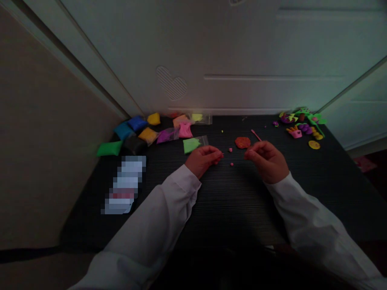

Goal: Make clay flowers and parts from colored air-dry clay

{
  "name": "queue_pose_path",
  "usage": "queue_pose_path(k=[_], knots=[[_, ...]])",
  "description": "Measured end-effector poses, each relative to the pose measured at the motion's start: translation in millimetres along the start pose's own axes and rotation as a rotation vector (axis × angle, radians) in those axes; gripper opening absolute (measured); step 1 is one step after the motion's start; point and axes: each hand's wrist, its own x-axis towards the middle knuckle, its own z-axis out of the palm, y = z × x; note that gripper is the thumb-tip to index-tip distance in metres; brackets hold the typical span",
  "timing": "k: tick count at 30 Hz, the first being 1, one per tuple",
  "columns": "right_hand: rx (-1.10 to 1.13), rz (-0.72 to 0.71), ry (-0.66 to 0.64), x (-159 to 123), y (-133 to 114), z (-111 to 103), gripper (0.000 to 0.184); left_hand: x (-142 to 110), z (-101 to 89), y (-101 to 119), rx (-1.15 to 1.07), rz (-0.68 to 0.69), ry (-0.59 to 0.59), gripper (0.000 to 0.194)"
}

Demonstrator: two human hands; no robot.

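My left hand (206, 160) is closed in a pinch, with a tiny bit of pink modelling clay (223, 154) showing at its fingertips. Just right of it, two small pink clay pieces (230, 150) lie apart on the dark table. My right hand (266, 161) is raised over the table with thumb and fingers pinched together; whatever is between them is too small or hidden to name. Behind that hand lie a flat orange-red clay disc (242, 142) and a thin pink modelling tool (256, 135), partly near the knuckles.
Several bags of coloured clay (145, 135) spread along the back left, one light-green bag (193, 144) close to my left hand. A phone (125, 185) with a blurred screen lies front left. Finished clay figures (302, 125) and a yellow disc (314, 144) sit back right, against a white panel (242, 52).
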Motion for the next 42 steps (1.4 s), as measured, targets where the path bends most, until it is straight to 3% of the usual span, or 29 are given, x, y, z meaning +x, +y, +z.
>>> queue_pose_path(k=[11,16,21,33,42], knots=[[0.024,-0.022,-0.02,0.0,0.7,1.4,0.013,0.4,-0.6,-0.6,-0.004,0.0,0.002,0.015],[-0.023,-0.063,-0.024,-0.6,0.2,0.4,0.022,0.4,-0.1,-0.4,0.001,0.006,-0.001,0.015],[-0.055,-0.038,-0.043,-1.3,-2.9,0.0,0.012,0.5,-0.3,-1.0,-0.001,0.001,-0.004,0.015],[-0.133,-0.023,-0.032,-2.7,-6.8,2.2,0.015,-0.1,0.2,-0.4,0.001,0.001,-0.001,0.016],[-0.329,-0.084,-0.041,-3.2,-8.1,0.6,0.015,0.9,-1.1,-1.9,0.002,-0.001,-0.004,0.015]])
